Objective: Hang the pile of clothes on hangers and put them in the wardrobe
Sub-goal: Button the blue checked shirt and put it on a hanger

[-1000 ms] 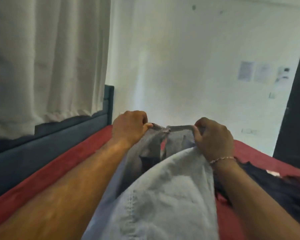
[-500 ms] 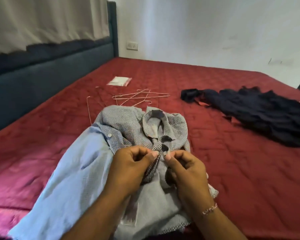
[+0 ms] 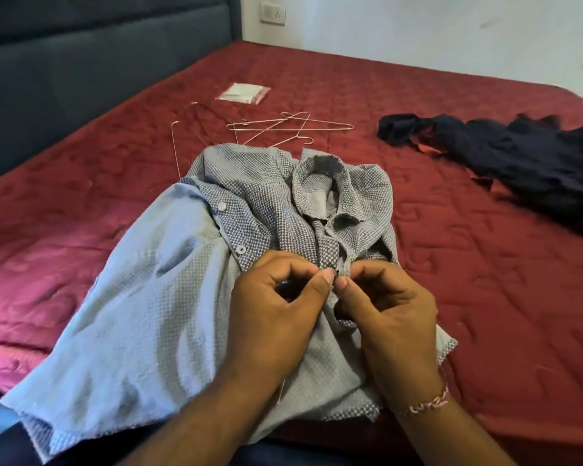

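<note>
Both hands, left [image 3: 276,314] and right [image 3: 389,317], pinch the checked shirt [image 3: 249,210] placket; any button is hidden behind fingertips

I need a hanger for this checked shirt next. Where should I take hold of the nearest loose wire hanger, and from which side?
Take the wire hanger by its hook or the neck under it, reaching over the shirt collar from the near side. It lies flat on the bedspread, crossed with others, so I would lift the topmost one. Both hands are busy on the shirt front.

Both hands, left hand [image 3: 276,307] and right hand [image 3: 389,314], pinch the checked shirt's [image 3: 249,210] placket on the red bed [image 3: 485,297]; wire hangers [image 3: 283,129] lie beyond.
</note>
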`<state>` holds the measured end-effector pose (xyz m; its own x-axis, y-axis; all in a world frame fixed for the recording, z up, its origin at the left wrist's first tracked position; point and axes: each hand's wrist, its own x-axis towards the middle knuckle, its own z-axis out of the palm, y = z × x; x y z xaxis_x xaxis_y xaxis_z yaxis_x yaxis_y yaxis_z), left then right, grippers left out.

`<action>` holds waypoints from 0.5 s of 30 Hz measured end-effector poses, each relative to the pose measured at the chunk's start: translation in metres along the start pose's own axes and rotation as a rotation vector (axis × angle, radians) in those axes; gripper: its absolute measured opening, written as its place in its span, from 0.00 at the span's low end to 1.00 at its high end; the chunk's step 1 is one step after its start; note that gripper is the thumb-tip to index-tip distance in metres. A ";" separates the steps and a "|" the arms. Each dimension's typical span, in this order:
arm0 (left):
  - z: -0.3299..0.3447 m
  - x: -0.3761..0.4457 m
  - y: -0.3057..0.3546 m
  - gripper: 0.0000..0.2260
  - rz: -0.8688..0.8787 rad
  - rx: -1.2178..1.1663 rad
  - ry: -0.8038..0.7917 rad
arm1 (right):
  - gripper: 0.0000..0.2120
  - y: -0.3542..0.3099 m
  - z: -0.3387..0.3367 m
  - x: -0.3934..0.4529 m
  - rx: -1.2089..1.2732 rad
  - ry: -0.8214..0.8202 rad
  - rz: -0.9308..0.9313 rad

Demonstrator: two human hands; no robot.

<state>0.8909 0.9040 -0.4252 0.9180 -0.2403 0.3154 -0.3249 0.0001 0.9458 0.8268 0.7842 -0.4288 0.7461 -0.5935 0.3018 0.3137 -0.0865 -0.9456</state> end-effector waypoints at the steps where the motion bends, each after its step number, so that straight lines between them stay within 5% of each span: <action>1: 0.000 0.000 -0.001 0.06 0.000 -0.010 -0.007 | 0.07 0.000 -0.001 0.000 0.003 0.001 -0.001; 15: -0.001 0.002 0.002 0.03 -0.222 -0.234 -0.076 | 0.09 0.004 -0.003 -0.002 -0.031 -0.013 -0.031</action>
<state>0.8922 0.9048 -0.4226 0.9380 -0.3314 0.1014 -0.0497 0.1608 0.9857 0.8247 0.7825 -0.4335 0.7442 -0.5793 0.3326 0.3185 -0.1300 -0.9390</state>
